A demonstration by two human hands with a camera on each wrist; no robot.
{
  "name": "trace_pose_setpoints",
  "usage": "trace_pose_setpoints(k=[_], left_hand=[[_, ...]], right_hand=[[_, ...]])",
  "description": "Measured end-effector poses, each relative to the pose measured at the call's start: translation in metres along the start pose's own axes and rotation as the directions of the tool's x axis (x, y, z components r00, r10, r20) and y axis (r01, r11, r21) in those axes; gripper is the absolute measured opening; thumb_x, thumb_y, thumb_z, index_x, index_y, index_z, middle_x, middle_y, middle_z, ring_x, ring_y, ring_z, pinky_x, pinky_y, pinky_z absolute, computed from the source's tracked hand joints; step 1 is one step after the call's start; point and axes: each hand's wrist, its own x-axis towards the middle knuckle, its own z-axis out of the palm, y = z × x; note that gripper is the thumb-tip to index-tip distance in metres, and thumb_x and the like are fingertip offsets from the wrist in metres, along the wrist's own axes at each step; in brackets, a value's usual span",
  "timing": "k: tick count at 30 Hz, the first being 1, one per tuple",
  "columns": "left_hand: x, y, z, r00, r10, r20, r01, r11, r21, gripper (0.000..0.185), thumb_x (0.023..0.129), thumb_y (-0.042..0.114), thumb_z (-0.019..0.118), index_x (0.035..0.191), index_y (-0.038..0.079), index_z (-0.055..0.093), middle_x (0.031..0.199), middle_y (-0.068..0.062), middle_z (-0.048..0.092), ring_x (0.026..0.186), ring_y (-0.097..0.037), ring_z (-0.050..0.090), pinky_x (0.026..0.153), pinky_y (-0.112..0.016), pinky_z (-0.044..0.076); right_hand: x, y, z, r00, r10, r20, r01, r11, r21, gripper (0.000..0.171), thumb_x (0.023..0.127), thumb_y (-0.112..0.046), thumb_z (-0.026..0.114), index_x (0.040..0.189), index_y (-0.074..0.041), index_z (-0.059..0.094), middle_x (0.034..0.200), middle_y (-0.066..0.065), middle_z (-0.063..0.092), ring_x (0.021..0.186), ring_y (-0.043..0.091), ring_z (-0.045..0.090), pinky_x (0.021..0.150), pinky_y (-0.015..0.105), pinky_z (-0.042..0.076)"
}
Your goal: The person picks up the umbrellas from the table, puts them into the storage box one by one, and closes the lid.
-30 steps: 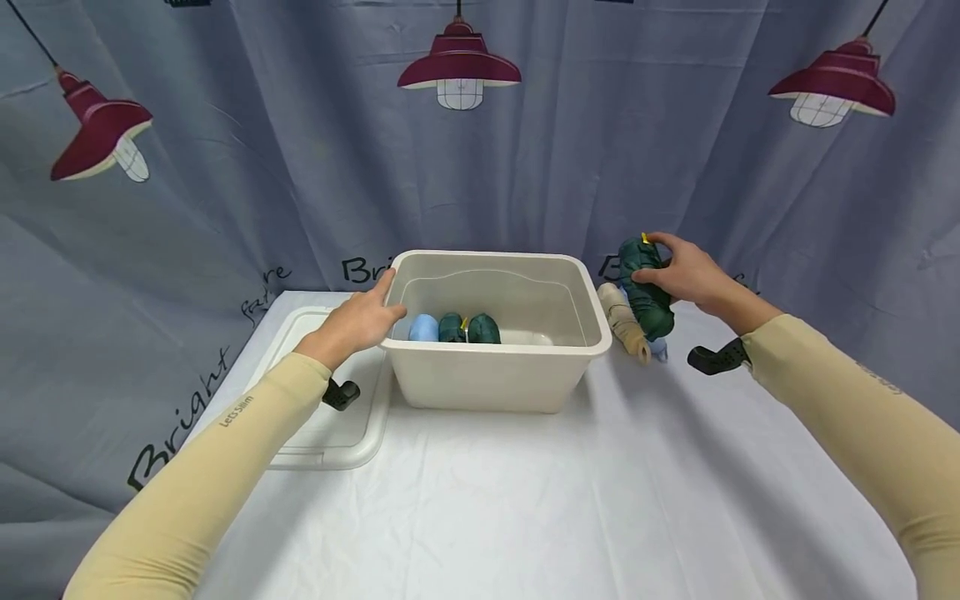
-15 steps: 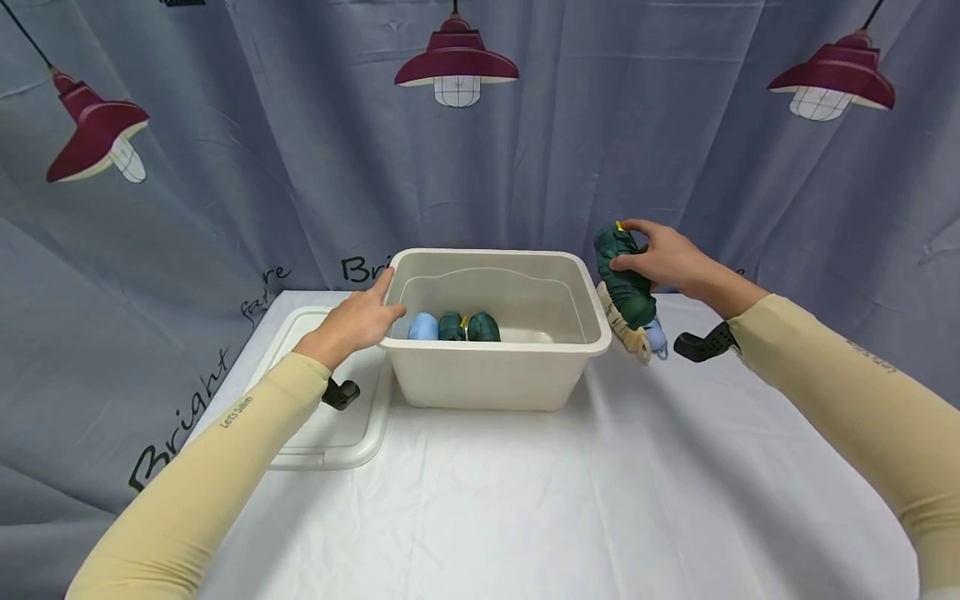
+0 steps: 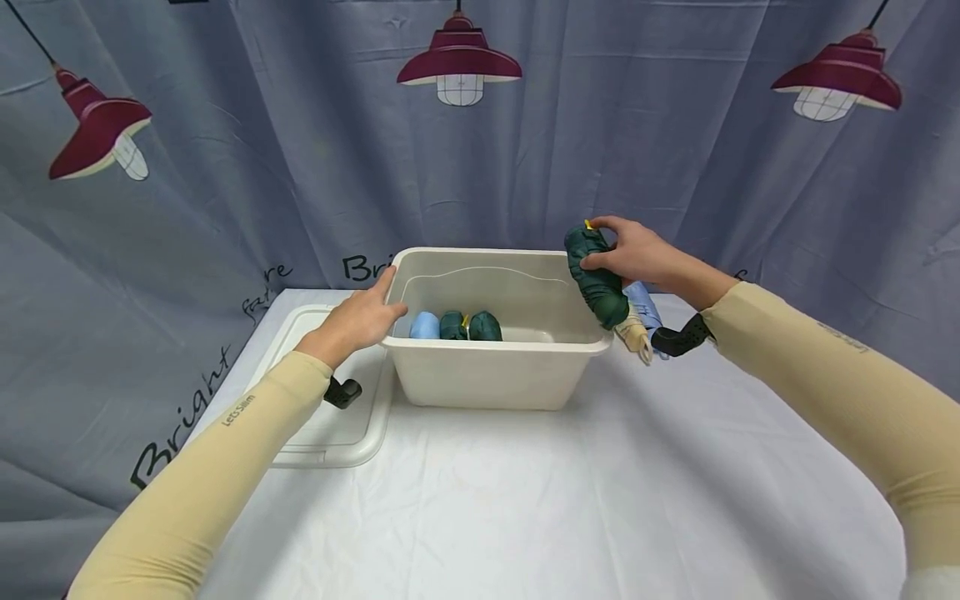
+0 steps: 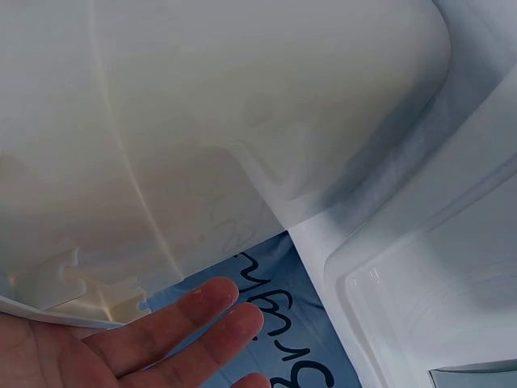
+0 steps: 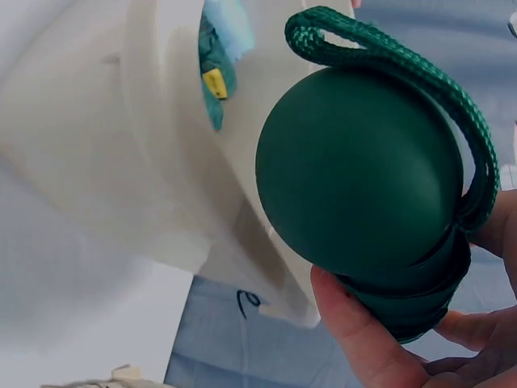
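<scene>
A folded dark green umbrella [image 3: 597, 283] hangs tilted over the right rim of an off-white plastic bin [image 3: 487, 379], its top toward the back. My right hand [image 3: 636, 252] grips it between thumb and fingers. In the right wrist view the umbrella's round handle end [image 5: 355, 174] faces the camera, with a woven wrist strap looped beside it. My left hand [image 3: 352, 321] rests at the bin's left rim, and the left wrist view shows its fingers [image 4: 194, 315] straight below that rim. Inside the bin, a light blue umbrella [image 3: 424, 326] and two green umbrellas [image 3: 485, 327] sit side by side at the left.
Right of the bin, a beige umbrella [image 3: 634, 335] and a light blue one [image 3: 642, 305] lie on the white-covered table [image 3: 510, 500]. The bin's lid [image 3: 330, 437] lies flat at the left, partly under my left forearm. A grey-blue curtain [image 3: 315, 150] hangs behind.
My right hand has carried the green umbrella left, from above the beige and light blue umbrellas to the bin's right rim. My left hand has stayed in place.
</scene>
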Motion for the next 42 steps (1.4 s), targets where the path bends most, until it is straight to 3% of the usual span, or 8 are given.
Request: trace_pose_setpoints(k=[7, 11, 23, 33, 42], left_hand=[[0.0, -0.001, 0.0, 1.0, -0.009, 0.009, 0.009, 1.0, 0.01, 0.078, 0.101, 0.045, 0.039, 0.164, 0.027, -0.005, 0.134, -0.023, 0.06, 0.111, -0.035, 0.061, 0.098, -0.054, 0.045], [0.001, -0.001, 0.0, 1.0, -0.008, 0.009, 0.007, 1.0, 0.009, 0.078, 0.102, 0.045, 0.039, 0.164, 0.027, -0.005, 0.136, -0.022, 0.059, 0.111, -0.034, 0.061, 0.097, -0.054, 0.045], [0.002, -0.001, -0.001, 1.0, -0.012, -0.002, 0.012, 0.999, 0.034, 0.078, 0.101, 0.045, 0.039, 0.164, 0.026, -0.004, 0.111, -0.018, 0.067, 0.095, -0.031, 0.062, 0.087, -0.049, 0.047], [0.002, 0.001, -0.001, 1.0, -0.024, -0.005, 0.024, 0.999, 0.032, 0.078, 0.101, 0.045, 0.04, 0.164, 0.026, -0.002, 0.139, -0.022, 0.058, 0.115, -0.034, 0.061, 0.099, -0.054, 0.045], [0.003, 0.001, 0.0, 0.999, -0.034, -0.008, 0.034, 0.999, 0.041, 0.078, 0.101, 0.044, 0.039, 0.164, 0.028, -0.004, 0.131, -0.019, 0.063, 0.109, -0.034, 0.063, 0.094, -0.053, 0.046]], right_hand=[[0.011, -0.013, 0.012, 0.999, -0.006, 0.048, 0.006, 1.0, 0.003, 0.081, 0.096, -0.031, 0.065, 0.162, -0.015, 0.021, 0.14, 0.024, 0.047, 0.108, 0.033, 0.06, 0.072, 0.036, 0.058], [0.018, -0.021, 0.019, 0.997, -0.001, 0.08, 0.001, 1.0, -0.002, 0.081, 0.096, -0.031, 0.066, 0.162, -0.016, 0.022, 0.148, 0.023, 0.042, 0.115, 0.034, 0.058, 0.074, 0.037, 0.059], [0.038, -0.035, 0.035, 0.987, 0.005, 0.162, -0.006, 1.0, 0.009, 0.082, 0.096, -0.027, 0.067, 0.161, -0.012, 0.021, 0.152, 0.023, 0.039, 0.116, 0.035, 0.061, 0.072, 0.038, 0.06], [0.049, -0.041, 0.049, 0.973, 0.005, 0.229, -0.014, 0.999, 0.038, 0.078, 0.096, -0.022, 0.067, 0.16, -0.01, 0.024, 0.149, 0.024, 0.042, 0.112, 0.033, 0.064, 0.069, 0.037, 0.06], [0.056, -0.043, 0.061, 0.958, 0.003, 0.286, -0.01, 1.0, 0.023, 0.078, 0.095, -0.022, 0.068, 0.159, -0.006, 0.027, 0.144, 0.024, 0.047, 0.103, 0.029, 0.068, 0.067, 0.035, 0.06]])
